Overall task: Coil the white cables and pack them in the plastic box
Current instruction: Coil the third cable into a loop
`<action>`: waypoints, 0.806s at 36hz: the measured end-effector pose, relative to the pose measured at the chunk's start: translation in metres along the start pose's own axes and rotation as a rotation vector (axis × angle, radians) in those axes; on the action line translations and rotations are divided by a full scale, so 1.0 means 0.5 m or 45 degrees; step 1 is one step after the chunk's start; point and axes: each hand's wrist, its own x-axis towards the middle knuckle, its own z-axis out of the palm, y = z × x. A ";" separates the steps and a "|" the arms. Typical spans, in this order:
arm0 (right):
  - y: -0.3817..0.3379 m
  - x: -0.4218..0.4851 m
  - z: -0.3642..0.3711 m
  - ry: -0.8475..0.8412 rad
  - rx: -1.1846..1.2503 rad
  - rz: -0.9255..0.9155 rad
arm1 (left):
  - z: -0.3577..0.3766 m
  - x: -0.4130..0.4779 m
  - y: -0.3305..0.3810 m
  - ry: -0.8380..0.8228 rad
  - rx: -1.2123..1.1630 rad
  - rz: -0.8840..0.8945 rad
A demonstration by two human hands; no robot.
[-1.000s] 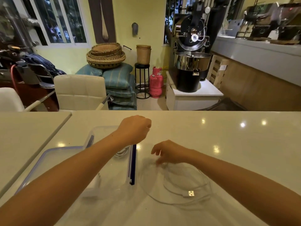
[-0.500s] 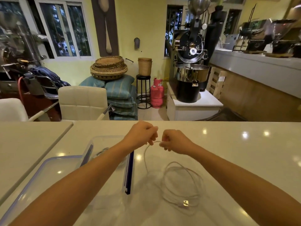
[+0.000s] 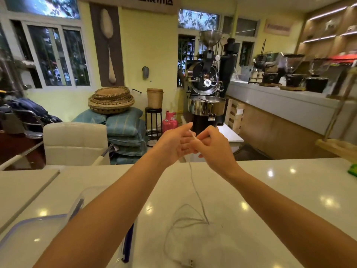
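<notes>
The white cable (image 3: pixel 199 198) has risen clear of the bench (image 3: pixel 289 190), its end pinched by the right hand (image 3: pixel 214 149) against the outstretched fingers of the left hand (image 3: pixel 173 144). Its slack trails down to loose loops beside the plastic box (image 3: pixel 85 192). Coiling seems to be just starting, and this cable is not yet packed.

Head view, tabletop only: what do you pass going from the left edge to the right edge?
Lid → box → cable → green object, cut off by the right edge.
</notes>
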 end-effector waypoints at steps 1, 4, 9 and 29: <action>0.001 -0.005 0.001 -0.021 0.004 -0.023 | 0.008 0.000 0.005 -0.008 -0.013 0.015; 0.006 -0.015 0.001 -0.080 -0.043 -0.090 | 0.026 -0.002 0.019 -0.053 -0.086 0.074; 0.012 -0.013 -0.032 0.019 0.062 -0.176 | 0.028 -0.007 0.036 -0.213 -0.139 0.216; 0.013 -0.034 0.029 -0.260 0.778 0.451 | 0.064 -0.029 0.068 -0.528 -0.082 0.473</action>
